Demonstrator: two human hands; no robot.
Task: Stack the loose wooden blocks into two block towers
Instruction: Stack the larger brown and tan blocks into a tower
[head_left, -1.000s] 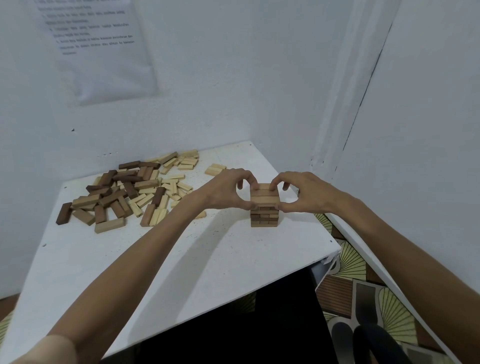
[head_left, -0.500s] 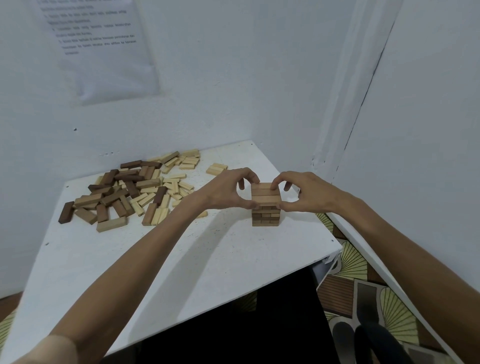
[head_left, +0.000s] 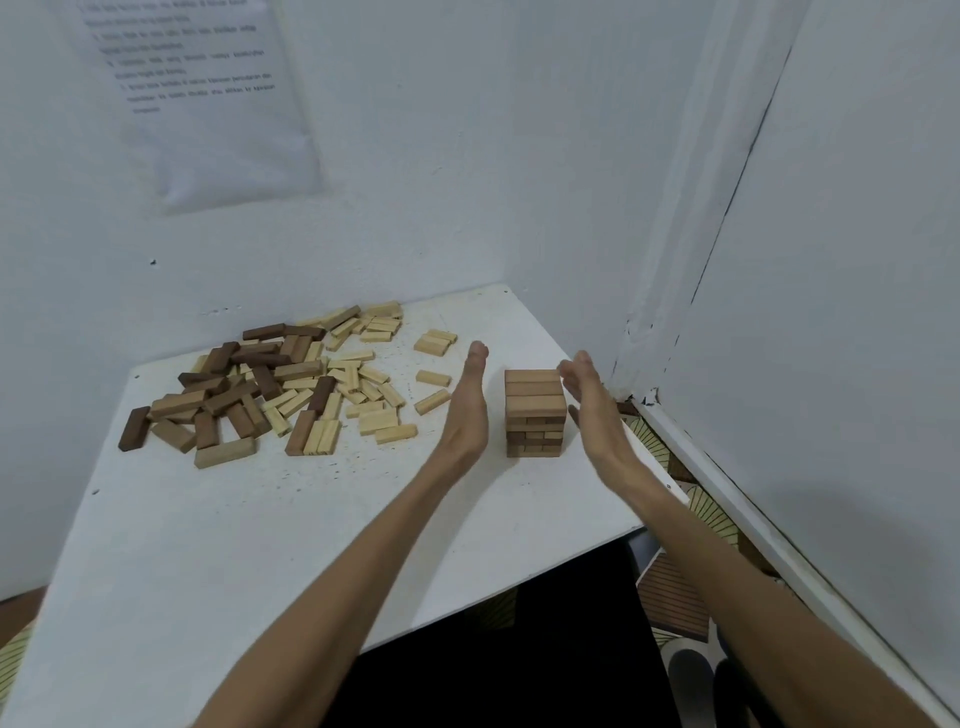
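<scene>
A short block tower (head_left: 535, 413) of several layers stands near the right edge of the white table (head_left: 234, 530). Its top layer is three mid-brown blocks lying side by side. My left hand (head_left: 467, 410) is held flat and upright a little to the left of the tower, fingers straight, not touching it. My right hand (head_left: 589, 402) is flat on the tower's right side, fingers straight, close to its top corner; whether it touches is unclear. A pile of loose blocks (head_left: 270, 387), dark brown, mid brown and pale, lies at the table's far left.
A few pale blocks (head_left: 435, 343) lie apart between the pile and the tower. White walls close the table at the back and right, with a printed sheet (head_left: 208, 93) taped up. The table's right edge drops to a patterned floor (head_left: 691, 519).
Both hands have let go of the tower's top layer and opened out flat on either side of it. The tower stands unchanged.
</scene>
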